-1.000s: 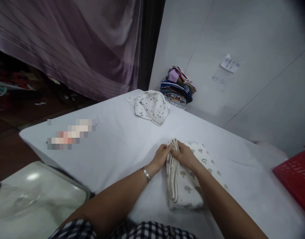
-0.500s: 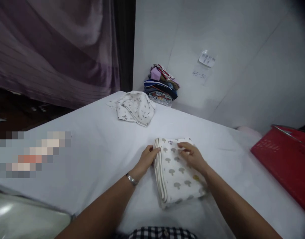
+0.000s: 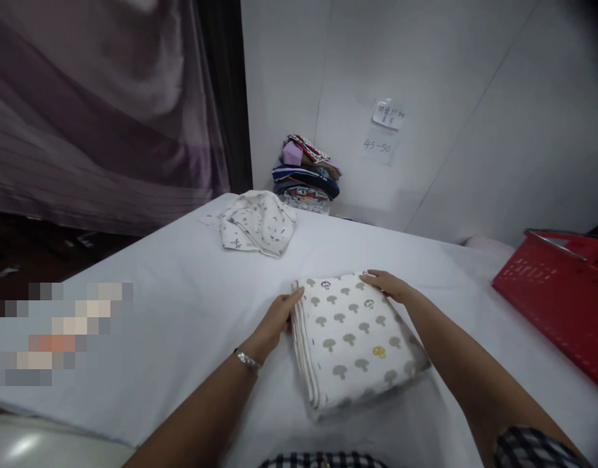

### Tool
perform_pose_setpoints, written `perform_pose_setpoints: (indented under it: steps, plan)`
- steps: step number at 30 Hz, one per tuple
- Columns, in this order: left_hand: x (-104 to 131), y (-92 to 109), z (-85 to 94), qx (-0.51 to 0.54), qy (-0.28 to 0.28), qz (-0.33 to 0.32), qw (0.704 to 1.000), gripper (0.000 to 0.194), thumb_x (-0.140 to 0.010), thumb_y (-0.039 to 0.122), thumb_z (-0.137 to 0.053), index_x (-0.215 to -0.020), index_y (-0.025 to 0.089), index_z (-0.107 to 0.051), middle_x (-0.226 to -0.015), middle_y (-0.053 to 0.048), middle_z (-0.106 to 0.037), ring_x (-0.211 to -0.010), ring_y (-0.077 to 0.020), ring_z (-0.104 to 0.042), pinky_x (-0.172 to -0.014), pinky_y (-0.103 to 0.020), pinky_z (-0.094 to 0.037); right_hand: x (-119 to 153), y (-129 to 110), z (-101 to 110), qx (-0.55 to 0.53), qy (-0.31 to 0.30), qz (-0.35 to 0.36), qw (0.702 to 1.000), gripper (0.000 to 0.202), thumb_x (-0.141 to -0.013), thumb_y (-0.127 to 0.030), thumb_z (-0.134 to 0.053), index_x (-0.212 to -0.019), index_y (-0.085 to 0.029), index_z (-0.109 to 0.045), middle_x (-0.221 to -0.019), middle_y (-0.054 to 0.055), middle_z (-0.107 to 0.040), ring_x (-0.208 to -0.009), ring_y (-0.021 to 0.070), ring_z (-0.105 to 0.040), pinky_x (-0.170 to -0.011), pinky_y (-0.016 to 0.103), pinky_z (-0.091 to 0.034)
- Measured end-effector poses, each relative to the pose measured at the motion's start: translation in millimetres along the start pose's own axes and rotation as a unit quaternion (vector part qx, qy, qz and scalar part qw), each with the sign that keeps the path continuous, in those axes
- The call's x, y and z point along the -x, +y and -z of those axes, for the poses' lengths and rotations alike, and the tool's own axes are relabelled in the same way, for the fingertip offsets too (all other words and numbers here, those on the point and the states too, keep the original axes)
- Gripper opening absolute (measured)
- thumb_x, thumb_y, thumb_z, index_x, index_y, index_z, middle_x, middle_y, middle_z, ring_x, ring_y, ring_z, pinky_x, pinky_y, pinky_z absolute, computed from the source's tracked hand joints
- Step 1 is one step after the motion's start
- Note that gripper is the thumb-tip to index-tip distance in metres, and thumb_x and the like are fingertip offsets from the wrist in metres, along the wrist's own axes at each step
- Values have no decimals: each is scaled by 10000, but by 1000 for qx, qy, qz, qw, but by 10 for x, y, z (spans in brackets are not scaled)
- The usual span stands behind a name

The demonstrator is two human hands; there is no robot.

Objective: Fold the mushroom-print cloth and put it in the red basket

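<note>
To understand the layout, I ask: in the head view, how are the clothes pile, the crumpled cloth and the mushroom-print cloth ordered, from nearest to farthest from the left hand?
1. Mushroom-print cloth: touching the left hand, on its right.
2. Crumpled cloth: beyond the hand, toward the far end of the table.
3. Clothes pile: farthest, behind the crumpled cloth, by the wall.

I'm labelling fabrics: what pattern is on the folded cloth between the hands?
Mostly grey mushrooms, one yellow, on white; the folded cloth shows best in the head view.
</note>
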State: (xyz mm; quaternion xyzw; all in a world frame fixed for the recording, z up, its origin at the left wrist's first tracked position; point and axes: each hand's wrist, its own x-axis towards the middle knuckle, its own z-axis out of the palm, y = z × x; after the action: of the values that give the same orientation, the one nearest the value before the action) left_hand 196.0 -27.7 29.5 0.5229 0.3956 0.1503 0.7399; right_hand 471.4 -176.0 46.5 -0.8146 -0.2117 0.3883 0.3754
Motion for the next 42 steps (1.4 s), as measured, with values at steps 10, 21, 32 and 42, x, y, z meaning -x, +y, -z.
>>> perform_pose_setpoints:
  steps: [10,21,32,42]
  plan:
    - [31,296,-26,29,-54,-32,998,348,-625,391,-699,-799,125,-559,-755,-44,-619,-692,-162,-569,-614,-266,-417,152,-113,169,-154,-141,28,978,374,-649,-364,-729,-880,-96,-610,-961,171,-674,-863,239,-647,-798,340,-523]
    - [149,1966,-246,-69,-117,-418,898,605,-584,140,-711,-1147,114,-491,-873,-24,-627,-805,-156,-605,-821,-349,-459,861,-1121,995,-13,157,391,907,282,-580,-283,-757,-781,-178,-590,-740,2,-590,-672,120,-560,-670,273,-472]
    - [385,39,491,-512,-249,-557,605,487,-779,43,-425,-1215,237,-520,-1212,-51,-600,-1196,-176,-483,-1099,-414,-266,1105,936,-168,342,103,491,795,475,-860,-207,-437,-1328,-281,-426,-1131,103,-579,-1046,239,-550,-881,408,-478]
    - [597,-395,554,-537,-219,-581,571,363,-878,62,-383,-1171,223,-524,-1241,-38,-583,-1237,-145,-441,-1082,-368,-304,1362,1076,-286,338,69,499,795,571,-832,-156,-448,-1359,-362,-377,-1187,79,-552,-1079,250,-542,-861,438,-501]
